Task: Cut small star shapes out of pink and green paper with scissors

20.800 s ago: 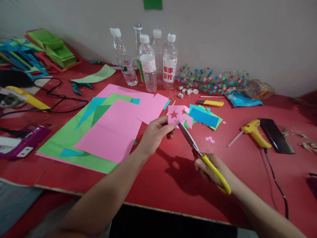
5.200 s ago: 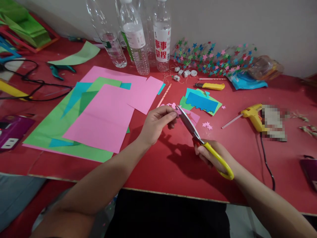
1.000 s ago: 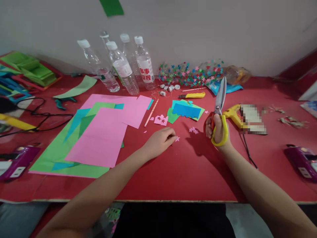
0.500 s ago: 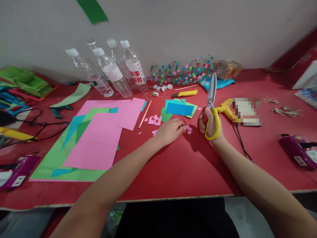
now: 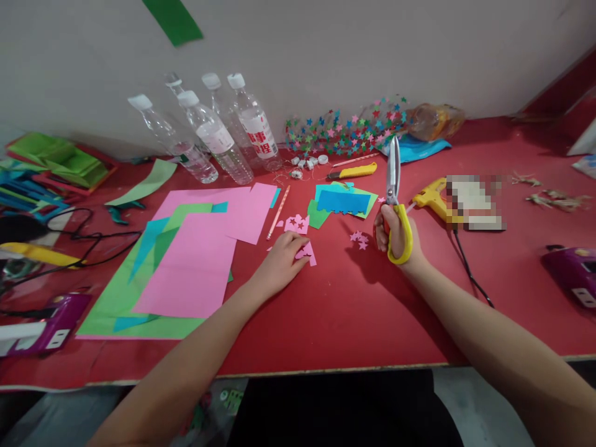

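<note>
In my right hand point(image 5: 393, 233) is a pair of scissors point(image 5: 393, 174) with yellow and red handles. My fingers are wrapped round the handles, and the closed blades point up and away from me. My left hand point(image 5: 284, 261) rests low over the table, thumb and fingers apart, at a pink paper scrap point(image 5: 311, 251) with star-shaped cutouts. Just beyond it lies another punched pink scrap point(image 5: 297, 223). Between my two hands is a small group of pink paper stars point(image 5: 359, 239). Blue and green paper pieces point(image 5: 343, 202) lie behind them.
Pink, green and blue sheets point(image 5: 190, 261) are layered at left, beside a pencil point(image 5: 278, 211). Several plastic bottles point(image 5: 218, 139) stand behind. A star-covered bottle point(image 5: 344, 130) lies near a yellow cutter point(image 5: 356, 171). At right sit a glue gun point(image 5: 433, 197) and purple power strip point(image 5: 570, 273).
My left hand has moved left from the pink stars to the pink scraps. My right hand still holds the scissors, their tips now leaning slightly left. The view has shifted slightly.
</note>
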### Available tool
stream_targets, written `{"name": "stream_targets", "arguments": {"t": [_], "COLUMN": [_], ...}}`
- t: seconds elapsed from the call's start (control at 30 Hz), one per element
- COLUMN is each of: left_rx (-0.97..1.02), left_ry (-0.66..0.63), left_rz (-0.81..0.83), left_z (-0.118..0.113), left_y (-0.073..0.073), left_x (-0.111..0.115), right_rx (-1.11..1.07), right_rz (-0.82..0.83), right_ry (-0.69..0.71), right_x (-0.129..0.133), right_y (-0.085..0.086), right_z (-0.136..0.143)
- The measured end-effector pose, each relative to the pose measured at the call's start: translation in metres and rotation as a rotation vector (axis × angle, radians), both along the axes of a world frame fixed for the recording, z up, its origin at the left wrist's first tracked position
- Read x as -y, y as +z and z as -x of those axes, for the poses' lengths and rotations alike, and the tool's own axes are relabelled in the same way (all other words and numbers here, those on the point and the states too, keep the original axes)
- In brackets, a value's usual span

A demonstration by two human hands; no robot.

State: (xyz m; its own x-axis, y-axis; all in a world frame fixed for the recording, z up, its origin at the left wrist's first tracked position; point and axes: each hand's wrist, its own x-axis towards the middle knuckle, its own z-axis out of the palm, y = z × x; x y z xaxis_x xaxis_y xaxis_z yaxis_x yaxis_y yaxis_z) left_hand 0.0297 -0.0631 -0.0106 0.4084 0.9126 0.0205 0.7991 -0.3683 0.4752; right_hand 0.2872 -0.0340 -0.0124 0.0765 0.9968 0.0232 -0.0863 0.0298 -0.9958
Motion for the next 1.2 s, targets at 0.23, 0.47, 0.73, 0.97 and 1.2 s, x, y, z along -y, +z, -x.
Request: {"name": "stream_targets", "arguments": {"t": [0.23,0.47,0.73,0.97,1.2], "left_rx": [0.012,-0.072,-0.095,-0.172,-0.137], "left_ry": [-0.168,0.035,-0.018,0.096,0.104], "left_rz": [-0.316,-0.473,-0.198,-0.156,-0.144], "left_z": [0.014,0.018,0.013,0.023,-0.030], "left_y": [-0.005,0.013,-0.004,0.022,0.003], "left_x": [0.011,-0.028,-0.037,-0.017,-0.063], "right_rx": [0.014,0.050,0.036,0.002,0.057], "right_rz": [-0.016,-0.034,-0.013,-0.002,0.016], "right_ry": [-0.006,0.006,0.005,0.004,-0.009], "right_x": [-0.002,-0.001,-0.002,-0.001,-0.001], "right_y": [-0.005,-0.004,-0.004,-0.003,-0.004], "right_z": [-0.001,0.001,-0.003,0.002,0.003]}}
